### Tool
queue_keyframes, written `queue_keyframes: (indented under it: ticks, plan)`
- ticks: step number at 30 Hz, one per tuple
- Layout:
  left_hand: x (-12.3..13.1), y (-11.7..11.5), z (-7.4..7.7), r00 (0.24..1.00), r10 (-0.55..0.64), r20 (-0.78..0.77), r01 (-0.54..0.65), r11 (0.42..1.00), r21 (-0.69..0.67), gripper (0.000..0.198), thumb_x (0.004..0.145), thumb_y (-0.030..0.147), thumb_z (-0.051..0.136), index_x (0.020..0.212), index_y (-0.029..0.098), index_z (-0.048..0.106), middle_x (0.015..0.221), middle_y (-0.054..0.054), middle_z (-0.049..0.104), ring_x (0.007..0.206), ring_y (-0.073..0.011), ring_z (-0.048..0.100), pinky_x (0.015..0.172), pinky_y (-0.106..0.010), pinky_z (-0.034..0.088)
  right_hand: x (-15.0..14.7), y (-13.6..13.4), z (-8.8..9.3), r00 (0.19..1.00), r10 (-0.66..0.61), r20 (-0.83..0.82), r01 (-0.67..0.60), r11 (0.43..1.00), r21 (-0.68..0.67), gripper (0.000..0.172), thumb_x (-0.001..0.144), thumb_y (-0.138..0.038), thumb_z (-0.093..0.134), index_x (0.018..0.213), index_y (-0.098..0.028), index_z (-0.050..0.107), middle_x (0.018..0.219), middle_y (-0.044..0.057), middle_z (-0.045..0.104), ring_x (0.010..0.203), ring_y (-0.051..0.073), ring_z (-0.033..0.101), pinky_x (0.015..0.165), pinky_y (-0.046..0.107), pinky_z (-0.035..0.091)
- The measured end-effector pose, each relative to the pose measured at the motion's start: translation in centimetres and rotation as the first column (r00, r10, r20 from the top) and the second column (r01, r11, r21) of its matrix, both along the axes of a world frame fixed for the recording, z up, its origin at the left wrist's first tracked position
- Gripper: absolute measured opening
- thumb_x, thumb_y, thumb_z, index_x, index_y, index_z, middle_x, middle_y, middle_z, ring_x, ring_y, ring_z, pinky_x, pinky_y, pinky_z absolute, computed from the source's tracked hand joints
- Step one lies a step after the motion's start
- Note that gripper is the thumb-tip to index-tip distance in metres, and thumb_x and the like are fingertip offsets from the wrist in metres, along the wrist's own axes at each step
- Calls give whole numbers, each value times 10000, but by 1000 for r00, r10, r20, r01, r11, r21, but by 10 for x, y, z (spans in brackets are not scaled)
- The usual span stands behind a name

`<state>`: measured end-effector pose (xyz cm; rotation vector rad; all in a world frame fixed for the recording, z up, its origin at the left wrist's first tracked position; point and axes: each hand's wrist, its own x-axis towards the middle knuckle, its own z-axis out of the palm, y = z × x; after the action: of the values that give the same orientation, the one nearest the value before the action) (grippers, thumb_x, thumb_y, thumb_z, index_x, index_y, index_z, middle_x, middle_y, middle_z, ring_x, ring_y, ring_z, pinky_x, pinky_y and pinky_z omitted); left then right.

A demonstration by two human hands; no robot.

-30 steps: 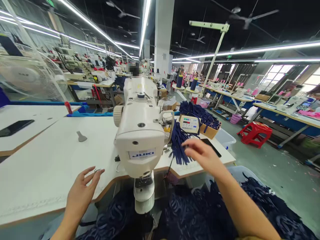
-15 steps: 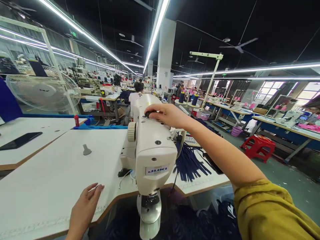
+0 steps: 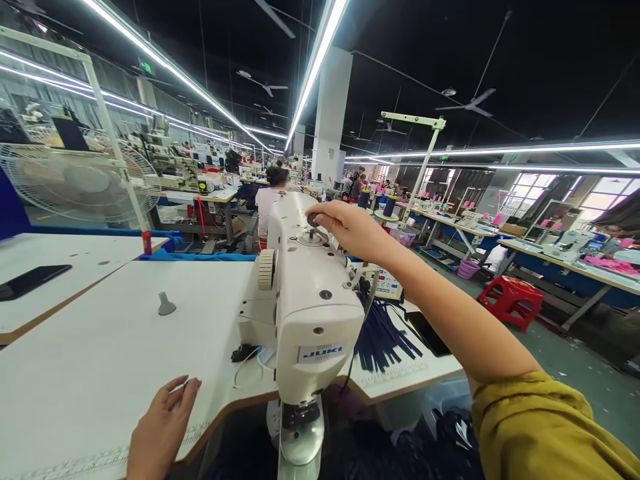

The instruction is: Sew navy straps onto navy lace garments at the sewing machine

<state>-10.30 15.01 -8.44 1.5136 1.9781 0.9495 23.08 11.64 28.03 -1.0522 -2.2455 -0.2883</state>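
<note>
My right hand (image 3: pixel 353 230) reaches over the top of the white JUKI sewing machine (image 3: pixel 320 303). Between its thumb and fingers it pinches a small dark round bobbin (image 3: pixel 313 219), just above the winder spindle (image 3: pixel 311 235) on the machine's round plate. Low on the left, my left hand (image 3: pixel 163 423) hovers by the white tabletop (image 3: pixel 90 360), thumb and fingertips drawn together. A tiny dark spot shows at those fingertips, too small to name. A grey funnel-shaped piece (image 3: pixel 166 305) stands on the tabletop beyond this hand.
Dark blue fabric strips (image 3: pixel 385 337) and a black phone (image 3: pixel 429 333) lie right of the machine. Another phone (image 3: pixel 34 281) rests on the left table. A large fan (image 3: pixel 83 180) stands behind it. A red stool (image 3: pixel 513 303) is on the floor. A person (image 3: pixel 270 200) sits ahead.
My right hand has risen slightly and shifted right, lifting the bobbin so the spindle under it shows. My left hand has barely moved. The view has shifted a little.
</note>
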Motion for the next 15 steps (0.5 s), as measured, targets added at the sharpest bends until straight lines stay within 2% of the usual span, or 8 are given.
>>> queue_keyframes:
  ticks: [7,11,15]
  plan:
    - [2,-5,6,999,-6,46,8,999,-47,511,786,723,375,1051,306,506,1093,-17,706,934,-274,654,744,-368,458,-3,-2,15,994,59,90,-31,958,-286,300,1001,-214,370,1049,-123,652,932,56,607,733,112,525,720,244,413]
    - [2,-4,7,999,-5,46,7,999,-52,500,790,717,376,1046,307,506,1092,-11,705,899,-265,659,766,-369,446,-6,0,15,996,-2,85,28,950,-312,306,1005,-265,365,969,-133,639,787,14,554,645,107,466,644,244,384]
    - [3,-4,7,999,-3,45,5,999,-53,492,799,713,372,1044,308,505,1120,-13,697,910,-258,659,771,-366,449,-3,2,9,1000,20,9,-17,963,-271,234,983,-218,409,1129,-180,587,712,-30,493,602,101,424,625,236,369]
